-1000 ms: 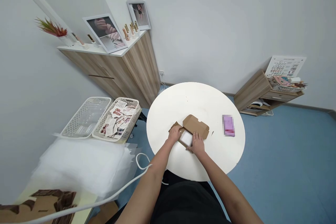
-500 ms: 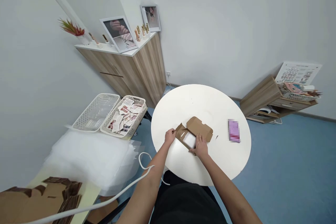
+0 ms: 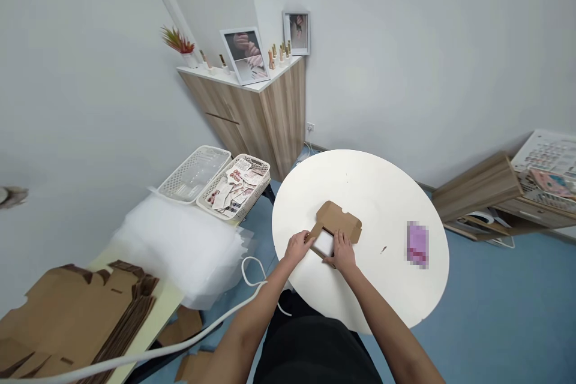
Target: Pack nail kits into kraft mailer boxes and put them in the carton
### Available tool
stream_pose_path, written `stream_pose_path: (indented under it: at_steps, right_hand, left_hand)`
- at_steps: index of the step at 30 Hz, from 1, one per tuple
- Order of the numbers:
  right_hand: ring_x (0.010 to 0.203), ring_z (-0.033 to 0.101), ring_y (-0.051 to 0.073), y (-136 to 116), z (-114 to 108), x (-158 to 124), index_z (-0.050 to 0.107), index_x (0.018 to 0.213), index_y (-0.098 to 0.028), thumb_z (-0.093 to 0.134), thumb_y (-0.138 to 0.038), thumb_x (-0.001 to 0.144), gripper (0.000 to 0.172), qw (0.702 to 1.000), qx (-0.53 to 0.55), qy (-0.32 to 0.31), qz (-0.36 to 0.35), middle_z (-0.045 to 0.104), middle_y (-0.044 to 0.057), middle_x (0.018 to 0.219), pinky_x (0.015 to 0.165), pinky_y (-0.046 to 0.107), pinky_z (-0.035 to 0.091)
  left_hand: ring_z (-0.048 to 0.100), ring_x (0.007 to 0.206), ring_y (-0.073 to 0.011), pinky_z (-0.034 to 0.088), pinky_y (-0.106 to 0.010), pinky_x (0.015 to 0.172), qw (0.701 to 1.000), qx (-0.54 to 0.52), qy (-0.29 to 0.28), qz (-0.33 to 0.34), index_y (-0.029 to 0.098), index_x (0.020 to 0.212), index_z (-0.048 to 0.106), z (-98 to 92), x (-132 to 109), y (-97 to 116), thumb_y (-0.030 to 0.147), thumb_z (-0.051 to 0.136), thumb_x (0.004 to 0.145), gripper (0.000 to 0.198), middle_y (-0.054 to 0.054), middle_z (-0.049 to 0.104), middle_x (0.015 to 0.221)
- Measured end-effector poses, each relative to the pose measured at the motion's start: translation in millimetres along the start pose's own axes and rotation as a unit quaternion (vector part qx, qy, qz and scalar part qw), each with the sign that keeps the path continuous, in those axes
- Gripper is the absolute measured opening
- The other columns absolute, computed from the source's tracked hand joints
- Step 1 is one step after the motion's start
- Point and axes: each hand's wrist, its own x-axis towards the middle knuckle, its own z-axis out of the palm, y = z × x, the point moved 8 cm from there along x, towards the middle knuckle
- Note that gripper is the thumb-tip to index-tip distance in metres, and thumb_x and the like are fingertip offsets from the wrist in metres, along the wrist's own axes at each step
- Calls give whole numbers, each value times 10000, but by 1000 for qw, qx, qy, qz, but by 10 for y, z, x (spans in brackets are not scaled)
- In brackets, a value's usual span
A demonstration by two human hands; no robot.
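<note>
A small brown cardboard box (image 3: 337, 220) lies on the round white table (image 3: 373, 186) with its lid folded back, away from me. Inside it is a flat white item (image 3: 324, 242), partly covered by my right hand. My left hand (image 3: 298, 246) grips the box's left side, its fingers bent over the side wall. At the right side, my right hand (image 3: 343, 252) has its fingers over the wall and its thumb at the near corner. A purple item (image 3: 418, 245), blurred out, lies to the right on the tabletop.
Left of me, a side table holds flattened cardboard boxes (image 3: 67, 312), white foam sheets (image 3: 180, 246), a basket of printed cards (image 3: 234, 189) and another basket (image 3: 193, 174). A white cable (image 3: 216, 324) crosses above my left arm. A wooden cabinet (image 3: 252, 114) stands in the corner.
The box's left side flap, which stuck outward, is now folded in at the wall under my left hand. My right hand stays on the box. The camera view has shifted left.
</note>
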Motion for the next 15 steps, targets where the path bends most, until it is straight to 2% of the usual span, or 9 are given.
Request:
stream_pose_path:
  at_steps: [4, 7, 11, 15]
  right_hand:
    - [1445, 209, 341, -181, -10, 21, 224, 1511, -90, 811, -510, 602, 1160, 999, -18, -5, -33, 221, 191, 1578, 1166, 419, 191]
    - [1442, 216, 335, -275, -14, 31, 227, 1510, -84, 817, -504, 602, 1161, 998, -26, -6, -51, 230, 192, 1575, 1170, 413, 187]
    - [1432, 237, 342, -317, -17, 47, 228, 1508, -75, 811, -494, 615, 1146, 998, -25, 3, -66, 252, 199, 1565, 1160, 418, 200]
    - [1438, 219, 344, -278, -23, 74, 203, 1516, -86, 803, -509, 616, 1162, 998, -14, 3, -60, 241, 198, 1570, 1158, 427, 186]
  left_hand:
    - [657, 921, -197, 458, -276, 790, 996, 19, 26, -83, 192, 943, 698, -42, 41, -256, 317, 613, 861, 172, -65, 716, 964]
    - [655, 909, -194, 451, -270, 765, 993, 18, 39, -112, 182, 865, 710, -55, 74, -377, 325, 636, 851, 162, -71, 714, 947]
    - [648, 881, -183, 432, -260, 733, 990, 20, 40, -130, 194, 797, 707, -80, 155, -460, 315, 649, 844, 142, -50, 717, 914]
    - [644, 874, -180, 416, -257, 722, 993, 23, 16, -119, 206, 754, 704, -79, 313, -444, 303, 638, 849, 151, -34, 724, 889]
